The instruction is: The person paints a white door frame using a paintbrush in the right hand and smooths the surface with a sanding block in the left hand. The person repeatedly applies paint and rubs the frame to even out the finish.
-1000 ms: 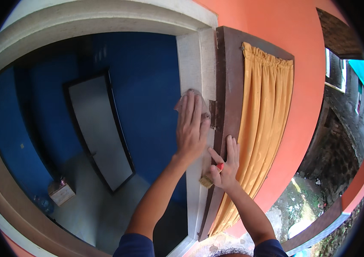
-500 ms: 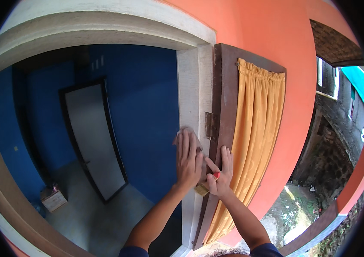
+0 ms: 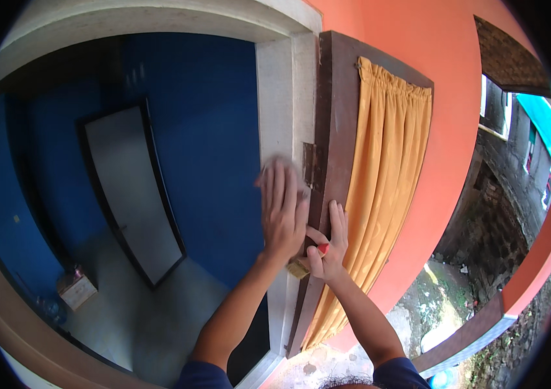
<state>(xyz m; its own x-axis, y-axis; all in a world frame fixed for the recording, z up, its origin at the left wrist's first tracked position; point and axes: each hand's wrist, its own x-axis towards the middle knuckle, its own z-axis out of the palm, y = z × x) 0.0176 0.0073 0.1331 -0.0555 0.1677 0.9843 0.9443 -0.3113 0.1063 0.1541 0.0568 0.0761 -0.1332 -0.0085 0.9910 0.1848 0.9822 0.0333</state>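
Far left, a small cardboard box [image 3: 76, 290] sits on the grey floor [image 3: 159, 324] inside the blue-walled room, near a leaning door panel [image 3: 134, 194]. Moving right, the left hand [image 3: 283, 207] lies flat, fingers spread, on the white door frame [image 3: 282, 117], seemingly pressing a blurred pale pad against it. Just beside it, the right hand [image 3: 327, 249] grips a small brush [image 3: 301, 267] with a red handle, fingers closed around it, against the brown door edge [image 3: 335, 129]. An orange curtain [image 3: 386, 194] hangs further right.
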